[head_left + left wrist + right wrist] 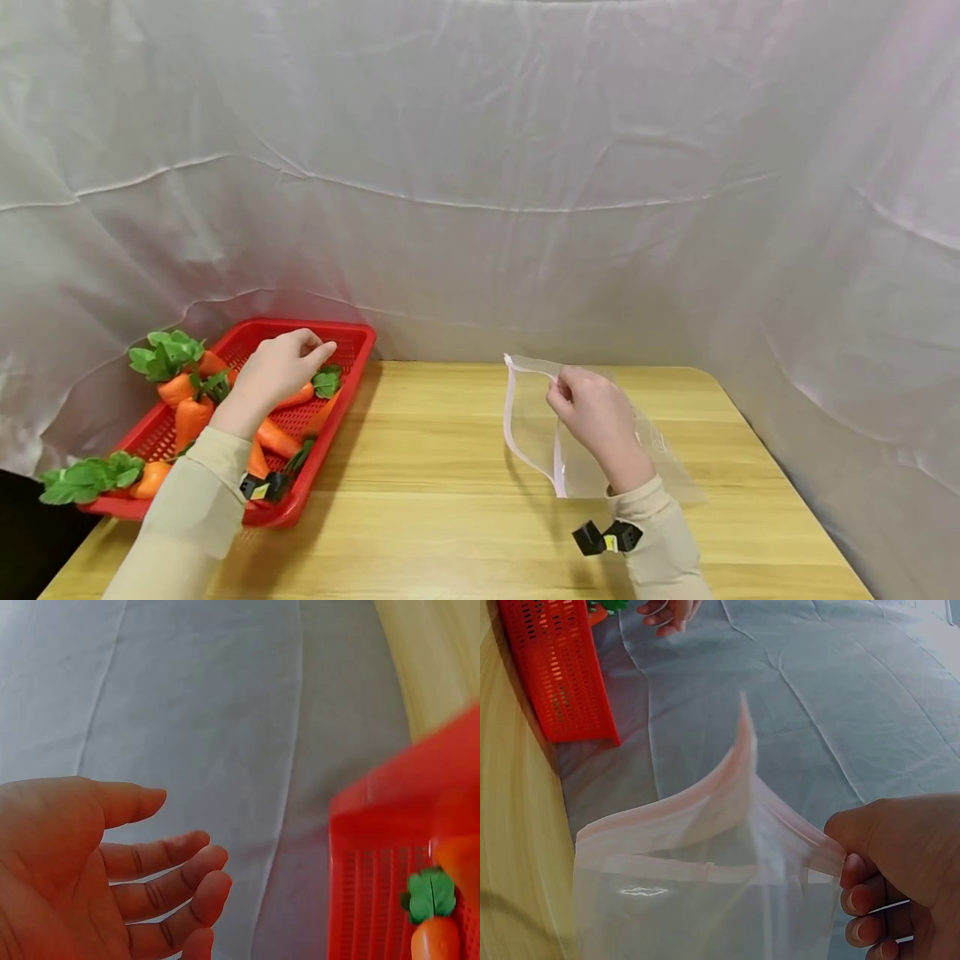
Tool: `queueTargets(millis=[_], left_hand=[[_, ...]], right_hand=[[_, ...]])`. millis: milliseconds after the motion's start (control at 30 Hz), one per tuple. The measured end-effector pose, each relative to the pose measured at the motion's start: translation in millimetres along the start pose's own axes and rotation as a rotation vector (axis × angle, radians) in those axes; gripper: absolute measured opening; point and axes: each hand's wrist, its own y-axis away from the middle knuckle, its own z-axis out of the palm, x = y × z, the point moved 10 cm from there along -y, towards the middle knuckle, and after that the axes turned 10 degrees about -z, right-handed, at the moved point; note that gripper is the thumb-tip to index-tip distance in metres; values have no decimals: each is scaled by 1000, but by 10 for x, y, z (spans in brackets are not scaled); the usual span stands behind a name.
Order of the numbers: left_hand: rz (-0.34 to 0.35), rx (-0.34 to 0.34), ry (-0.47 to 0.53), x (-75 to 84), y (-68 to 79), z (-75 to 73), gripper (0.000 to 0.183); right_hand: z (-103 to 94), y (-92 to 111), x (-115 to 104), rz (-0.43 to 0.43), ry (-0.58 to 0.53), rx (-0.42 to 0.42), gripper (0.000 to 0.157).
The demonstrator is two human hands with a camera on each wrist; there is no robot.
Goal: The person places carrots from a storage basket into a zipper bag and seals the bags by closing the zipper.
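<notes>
A clear zip bag [525,417] with a pinkish zip edge stands over the right part of the table, its mouth spread apart. My right hand [600,417] pinches one side of that mouth between thumb and fingers; the right wrist view shows the bag [690,900] close up. Above a red plastic basket [358,367] hovers my left hand [273,375], holding nothing. In the left wrist view the left hand's [112,870] thumb and fingers are apart and loosely bent. Several orange carrots [277,437] with green leafy tops lie in the basket, partly hidden by the left arm.
The wooden table [420,467] spans the space between basket and bag. Behind it hangs a pale grey cloth [480,250], which also closes off the right side. Carrot leaves [90,481] stick out past the basket's left rim.
</notes>
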Motion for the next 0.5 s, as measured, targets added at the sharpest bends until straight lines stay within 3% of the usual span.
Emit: queueTargets(millis=[200, 500], left_hand=[[3, -59, -7, -194, -144, 73, 50], [-40, -137, -54, -465, -341, 371, 45]], right_hand=[[10, 3, 0, -5, -1, -3, 28], [9, 13, 5, -2, -9, 9, 29]])
